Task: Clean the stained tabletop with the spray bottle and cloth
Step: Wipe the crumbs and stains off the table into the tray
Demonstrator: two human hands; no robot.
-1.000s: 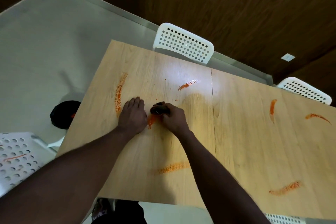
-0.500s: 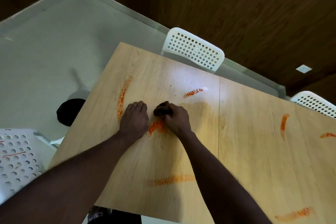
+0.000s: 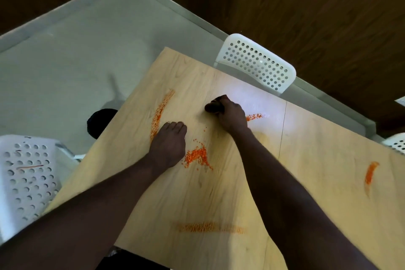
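Stained tabletop (image 3: pixel 197 199): left hand (image 3: pixel 168 147) rests flat-fingered, right hand (image 3: pixel 232 116) grips what seems a dark cloth (image 3: pixel 213 107).

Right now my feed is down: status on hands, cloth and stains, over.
Left hand flat on tabletop, empty. Right hand grips dark cloth against it. Orange stain beside left hand unwiped, others farther out.

Right hand (image 3: pixel 230 116) is balled over the cloth (image 3: pixel 213 107), and only a dark wad pokes out past the fingers. Left hand (image 3: pixel 168 144) covers the low end of the long stain (image 3: pixel 161 112). Glare washes out the streak (image 3: pixel 254 117) by the right hand. The near smear (image 3: pixel 210 227) is blurred. The table (image 3: pixel 317 182) runs off right and bottom. Left chair (image 3: pixel 26 177) and right chair (image 3: pixel 396 143) are cropped. A dark shape (image 3: pixel 98 120) sits half behind the table, can't tell what.
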